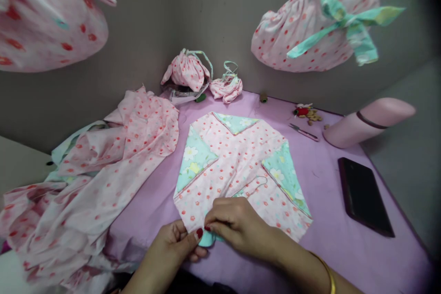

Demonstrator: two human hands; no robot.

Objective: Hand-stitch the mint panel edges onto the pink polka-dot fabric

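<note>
A pink fabric piece point(237, 156) with small red flowers lies spread in front of me, with turquoise floral triangles point(198, 158) at its corners. My left hand point(182, 241) pinches its near edge, thumb on top, where a bit of turquoise cloth point(206, 239) shows. Close beside that thumb, my right hand point(239, 225) is closed in a pinch against the same edge. Whatever sits between its fingertips is hidden. A thin loop of thread point(262, 178) lies on the cloth beyond the right hand.
Bunched pink cloth point(127, 156) fills the left side. Two drawstring bags hang overhead, one with a turquoise bow point(347, 20). Smaller bags point(188, 71) sit at the back. Thread snips point(305, 132), a pink bottle point(368, 121) and a black phone point(365, 195) lie on the right.
</note>
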